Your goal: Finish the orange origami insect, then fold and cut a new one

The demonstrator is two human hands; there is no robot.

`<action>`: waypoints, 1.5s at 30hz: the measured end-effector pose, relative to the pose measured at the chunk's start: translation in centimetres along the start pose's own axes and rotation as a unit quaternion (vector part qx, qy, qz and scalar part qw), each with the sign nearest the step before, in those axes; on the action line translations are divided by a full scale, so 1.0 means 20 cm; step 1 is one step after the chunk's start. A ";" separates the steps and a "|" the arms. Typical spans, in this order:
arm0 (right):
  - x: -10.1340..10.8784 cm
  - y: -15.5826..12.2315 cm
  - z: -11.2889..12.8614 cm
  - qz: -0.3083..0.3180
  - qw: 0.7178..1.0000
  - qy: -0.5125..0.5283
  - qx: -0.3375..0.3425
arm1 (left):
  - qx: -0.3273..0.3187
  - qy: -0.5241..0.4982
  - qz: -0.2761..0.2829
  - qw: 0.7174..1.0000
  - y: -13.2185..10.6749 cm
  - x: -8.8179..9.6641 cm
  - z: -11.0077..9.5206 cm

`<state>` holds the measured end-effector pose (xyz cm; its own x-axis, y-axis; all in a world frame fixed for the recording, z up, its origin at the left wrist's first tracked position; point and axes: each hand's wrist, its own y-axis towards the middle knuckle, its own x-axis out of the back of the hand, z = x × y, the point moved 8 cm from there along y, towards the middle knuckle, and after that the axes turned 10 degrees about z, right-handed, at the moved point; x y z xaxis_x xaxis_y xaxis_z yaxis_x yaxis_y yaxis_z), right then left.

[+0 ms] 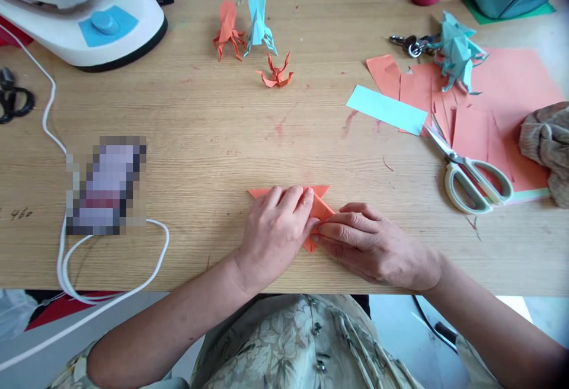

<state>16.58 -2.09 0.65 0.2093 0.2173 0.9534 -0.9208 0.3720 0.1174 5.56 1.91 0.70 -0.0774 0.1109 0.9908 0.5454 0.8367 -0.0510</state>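
Observation:
A folded orange paper piece (320, 206) lies on the wooden table (213, 140) near its front edge. My left hand (275, 232) lies flat over its left part, fingers stretched out and pressing down. My right hand (368, 244) comes in from the right, its fingers together and pressing on the paper's right flap. Most of the paper is hidden under both hands; only pointed corners show.
Finished paper figures stand at the back: an orange one (227, 28), a light blue one (258, 21), a small orange one (276, 73), a teal one (457, 51). Scissors (471, 175), orange sheets (498, 98), a blue strip (386, 109), keys (411, 44), a cloth (549, 146) right. A fan base (89, 15), white cable (66, 258) left.

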 end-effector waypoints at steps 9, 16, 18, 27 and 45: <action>0.03 0.00 0.01 -0.021 1.000 -0.005 0.006 | 0.026 -0.036 0.017 0.999 -0.01 0.00 0.00; 0.08 0.00 -0.14 -0.082 0.985 0.018 -0.150 | 0.022 -0.034 0.015 0.999 -0.01 0.00 0.00; 0.07 0.02 -0.17 -0.066 0.981 0.023 -0.180 | 0.022 -0.033 0.015 0.999 -0.01 0.00 0.00; 0.05 0.06 -0.20 -0.024 0.980 -0.006 -0.195 | 0.016 -0.040 0.010 0.999 -0.01 -0.01 0.00; 0.07 0.00 -0.17 0.015 0.989 -0.068 -0.129 | 0.015 -0.022 0.032 0.999 -0.01 -0.01 0.00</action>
<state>18.00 1.31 1.10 0.1213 0.1141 0.9860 -0.8076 0.5889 0.0312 5.45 1.75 0.52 -0.0801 0.1872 0.9790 0.5251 0.8428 -0.1182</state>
